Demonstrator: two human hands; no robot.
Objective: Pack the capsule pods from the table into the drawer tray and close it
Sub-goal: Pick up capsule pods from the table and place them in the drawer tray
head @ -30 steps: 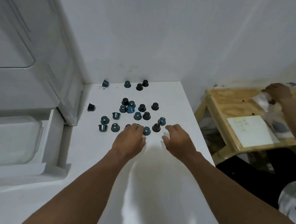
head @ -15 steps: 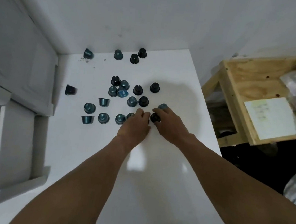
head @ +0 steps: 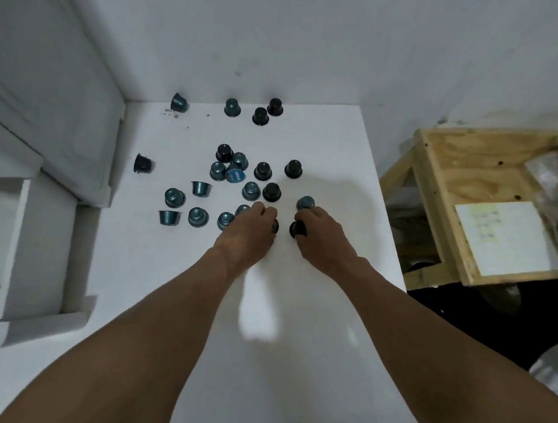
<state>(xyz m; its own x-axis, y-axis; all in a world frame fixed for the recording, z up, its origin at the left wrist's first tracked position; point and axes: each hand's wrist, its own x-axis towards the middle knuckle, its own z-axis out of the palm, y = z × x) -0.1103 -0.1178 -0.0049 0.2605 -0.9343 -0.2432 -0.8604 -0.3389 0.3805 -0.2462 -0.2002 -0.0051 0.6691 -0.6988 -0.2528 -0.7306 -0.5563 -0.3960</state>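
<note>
Drawer tray (head: 15,247) open at the table's (head: 295,315) left edge. Capsule pods (head: 250,191) scattered mid-table to the far edge. Left hand (head: 244,238) curled round a half-hidden pod (head: 275,226). Right hand (head: 324,239) pinches a black pod (head: 297,229) just beside it. Wooden stand (head: 461,181) beyond the right edge.

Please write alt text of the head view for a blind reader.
The left hand and right hand reach among black and teal capsule pods scattered on a table; the right hand pinches a black pod. An open drawer is at left.
</note>
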